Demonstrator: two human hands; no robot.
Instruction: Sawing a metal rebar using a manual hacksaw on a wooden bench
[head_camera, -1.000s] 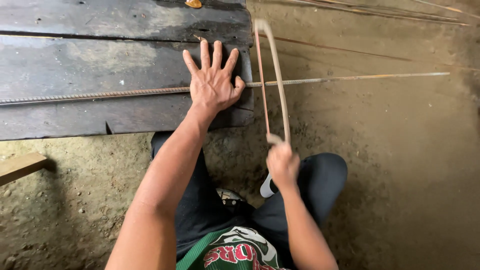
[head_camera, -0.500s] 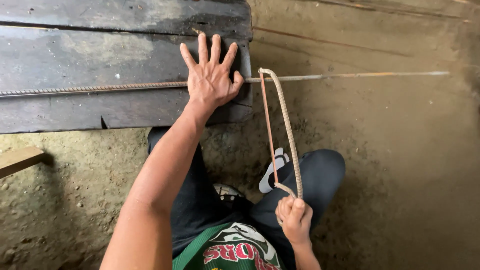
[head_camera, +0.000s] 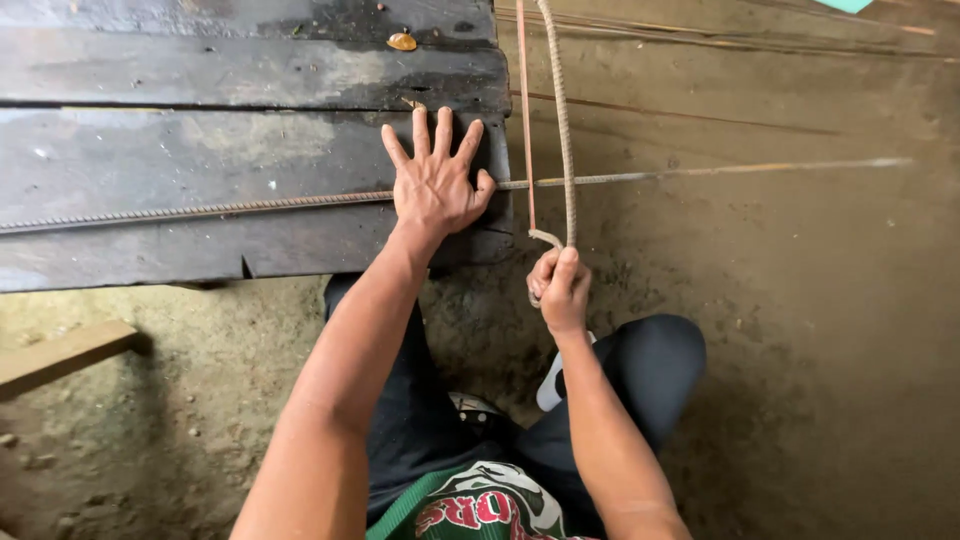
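Pushed forward again, the hacksaw frame (head_camera: 560, 120) now reaches past the plank's far edge. From left: the ribbed steel bar (head_camera: 200, 211) lies across dark planks (head_camera: 150, 150), pinned under the flat, open left hand (head_camera: 436, 185); the right hand (head_camera: 560, 290) is clenched on the saw's handle end.

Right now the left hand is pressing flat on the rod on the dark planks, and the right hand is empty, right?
Not quite. In the head view the right hand isn't empty: it grips a bent rod. The left hand does press flat on the rod on the planks.
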